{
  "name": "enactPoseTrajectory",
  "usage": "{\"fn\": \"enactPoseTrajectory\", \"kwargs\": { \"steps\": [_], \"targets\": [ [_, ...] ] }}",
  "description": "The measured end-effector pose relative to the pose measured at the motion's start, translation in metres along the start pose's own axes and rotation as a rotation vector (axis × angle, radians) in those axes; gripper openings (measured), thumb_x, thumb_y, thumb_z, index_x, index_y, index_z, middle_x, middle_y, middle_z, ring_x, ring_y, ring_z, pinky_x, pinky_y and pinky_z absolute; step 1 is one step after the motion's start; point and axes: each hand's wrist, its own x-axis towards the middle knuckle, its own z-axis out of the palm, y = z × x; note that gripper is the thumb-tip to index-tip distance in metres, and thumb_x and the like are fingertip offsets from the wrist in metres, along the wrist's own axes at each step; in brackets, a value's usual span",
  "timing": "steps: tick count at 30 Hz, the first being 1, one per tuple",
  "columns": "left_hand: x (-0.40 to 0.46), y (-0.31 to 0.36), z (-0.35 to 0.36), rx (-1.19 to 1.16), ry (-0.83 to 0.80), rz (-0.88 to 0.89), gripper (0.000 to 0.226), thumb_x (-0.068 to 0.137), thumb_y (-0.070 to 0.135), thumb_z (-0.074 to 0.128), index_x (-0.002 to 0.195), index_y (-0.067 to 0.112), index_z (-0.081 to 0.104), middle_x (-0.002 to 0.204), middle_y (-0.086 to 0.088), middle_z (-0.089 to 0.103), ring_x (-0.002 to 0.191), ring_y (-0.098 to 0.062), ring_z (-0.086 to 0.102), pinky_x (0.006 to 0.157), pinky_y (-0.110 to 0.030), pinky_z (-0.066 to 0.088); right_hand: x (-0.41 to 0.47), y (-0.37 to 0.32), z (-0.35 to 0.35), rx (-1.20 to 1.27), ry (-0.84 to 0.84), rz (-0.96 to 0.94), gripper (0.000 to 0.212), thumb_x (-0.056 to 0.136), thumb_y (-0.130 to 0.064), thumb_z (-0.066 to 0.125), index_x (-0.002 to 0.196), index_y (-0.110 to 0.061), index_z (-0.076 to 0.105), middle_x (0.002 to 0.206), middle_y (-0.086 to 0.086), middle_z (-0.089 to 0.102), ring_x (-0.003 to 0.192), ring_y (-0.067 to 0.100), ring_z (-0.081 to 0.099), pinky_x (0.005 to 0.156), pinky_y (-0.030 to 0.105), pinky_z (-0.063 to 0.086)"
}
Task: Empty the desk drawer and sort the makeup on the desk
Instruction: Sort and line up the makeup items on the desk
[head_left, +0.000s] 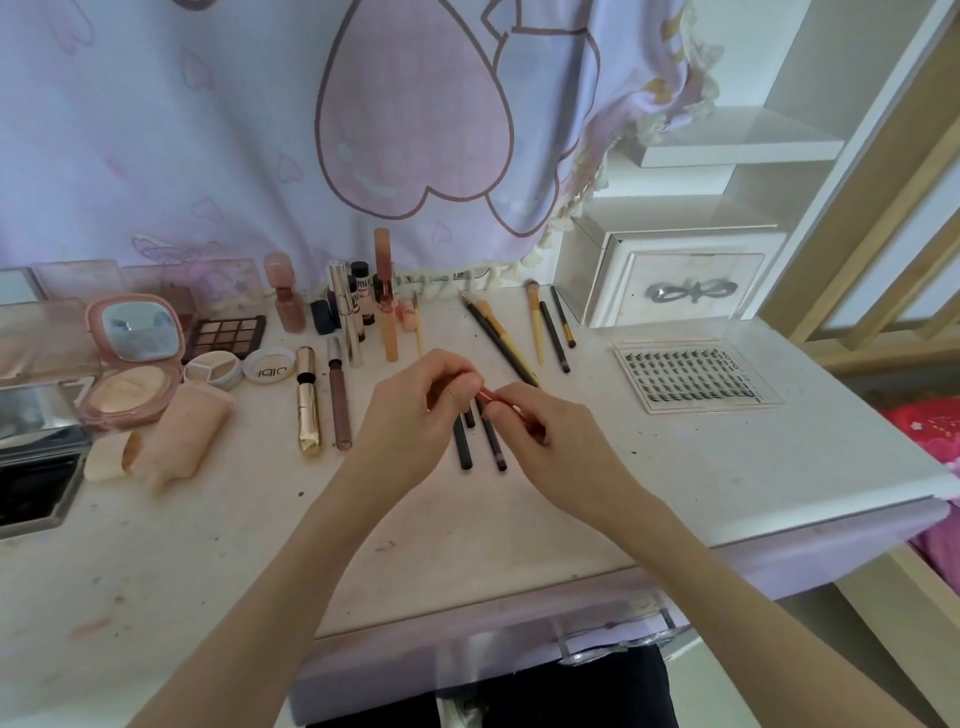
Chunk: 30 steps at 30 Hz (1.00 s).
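Both hands are pinched shut on one slim red pencil (497, 401) — left hand (415, 410) at one end, right hand (545, 431) at the other — just above the desk (675, 467), over two dark pencils (462, 441).

The round white compact lid (268, 365) reads "DIDI" in mirrored letters. Right of that lid, the slim black-capped tube (359, 297) reads "PINK". Lettering on the clear plastic false-lash tray (696, 379) is illegible.
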Motion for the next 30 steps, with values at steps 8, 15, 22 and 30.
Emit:
{"fn": "enactPoseTrajectory", "kwargs": {
  "steps": [8, 15, 22, 30],
  "targets": [
    [0.017, -0.002, 0.021, 0.033, -0.014, -0.085, 0.012, 0.094, 0.024, 0.049, 0.085, 0.023, 0.058, 0.075, 0.008, 0.058, 0.068, -0.003, 0.051, 0.059, -0.007, 0.037, 0.007, 0.016, 0.001, -0.084, 0.060, 0.093, 0.024, 0.096, -0.035, 0.045, 0.099, -0.021, 0.064, 0.057, -0.006, 0.048, 0.049, 0.008, 0.040, 0.052, 0.023, 0.034],
    [0.033, 0.000, 0.016, 0.046, 0.013, -0.116, 0.023, 0.095, 0.035, 0.045, 0.078, 0.026, 0.059, 0.064, 0.006, 0.050, 0.055, -0.003, 0.044, 0.052, -0.011, 0.035, 0.006, 0.019, -0.008, -0.088, -0.016, 0.177, 0.028, 0.096, -0.044, 0.042, 0.101, -0.020, 0.056, 0.063, -0.002, 0.052, 0.053, 0.011, 0.044, 0.054, 0.022, 0.036],
    [0.053, -0.011, 0.018, 0.431, -0.280, -0.247, 0.042, 0.098, 0.039, 0.036, 0.070, 0.016, 0.058, 0.062, 0.000, 0.045, 0.069, -0.020, 0.051, 0.059, -0.021, 0.039, 0.008, 0.036, -0.028, -0.134, -0.129, 0.378, 0.033, 0.096, -0.014, 0.041, 0.127, -0.010, 0.053, 0.112, 0.009, 0.056, 0.084, 0.015, 0.050, 0.073, 0.022, 0.041],
    [0.053, -0.020, 0.046, 0.746, -0.321, -0.173, 0.040, 0.093, 0.051, 0.038, 0.099, 0.022, 0.066, 0.091, -0.001, 0.041, 0.109, -0.028, 0.036, 0.081, -0.032, 0.025, 0.026, 0.036, -0.009, -0.127, 0.060, 0.479, 0.024, 0.093, -0.026, 0.054, 0.110, -0.012, 0.062, 0.107, 0.006, 0.065, 0.088, 0.013, 0.057, 0.073, 0.021, 0.043]
  ]
}}
